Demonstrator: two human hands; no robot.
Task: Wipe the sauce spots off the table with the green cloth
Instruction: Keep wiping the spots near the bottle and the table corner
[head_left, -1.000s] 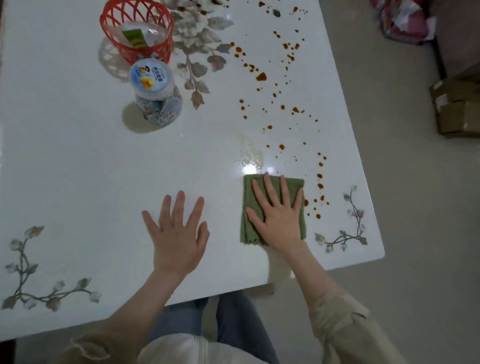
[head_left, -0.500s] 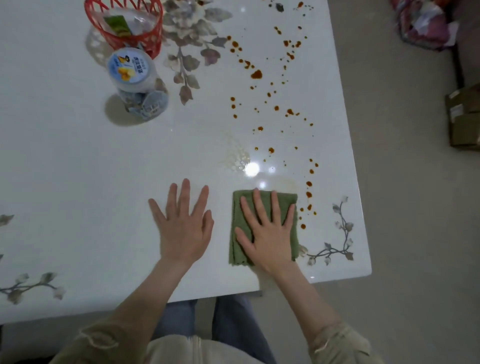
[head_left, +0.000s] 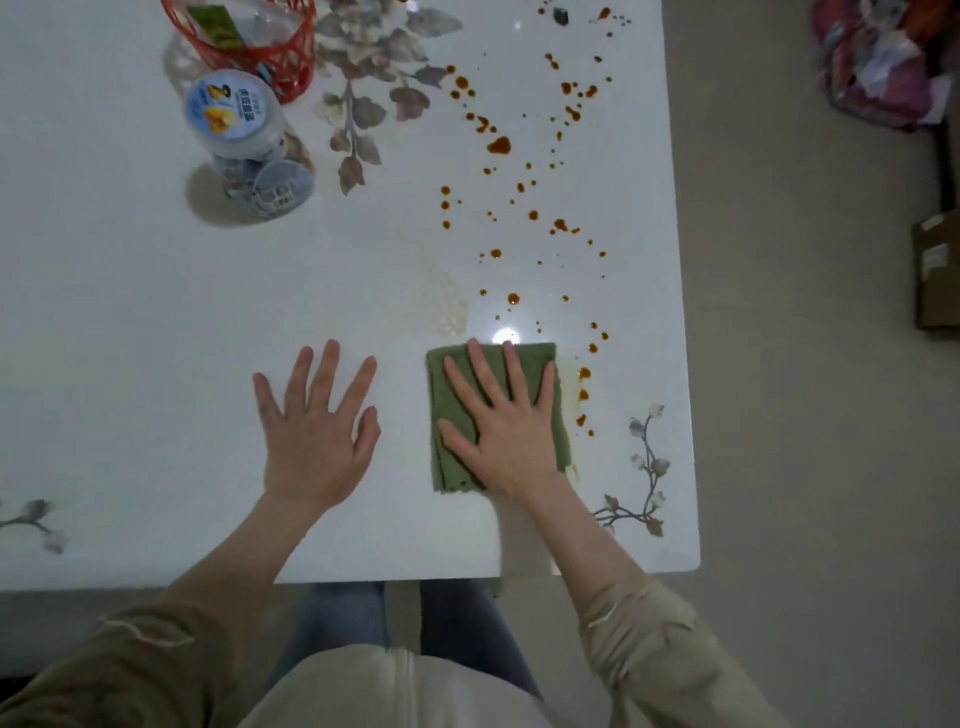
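The green cloth (head_left: 530, 364) lies folded flat on the white table (head_left: 156, 364) near its front right corner. My right hand (head_left: 504, 436) presses down on it, palm flat and fingers spread. To the left of the cloth, my left hand (head_left: 317, 436) rests flat on the bare table with its fingers apart, holding nothing. Brown sauce spots (head_left: 498, 145) are scattered from the far right of the table down to the cloth's right edge, where a few drops (head_left: 584, 373) sit beside a faint yellowish smear.
A clear jar with a blue lid (head_left: 239, 130) stands at the back left, in front of a red basket (head_left: 260, 47). A pale wiped smear (head_left: 441, 306) lies just beyond the cloth. The table's right edge (head_left: 685, 364) is close to the cloth. Boxes and a bag are on the floor to the right.
The cloth under my right hand has slid slightly left, away from the nearest drops, leaving a faint smear at its right edge. My left hand stays flat. The view has shifted.
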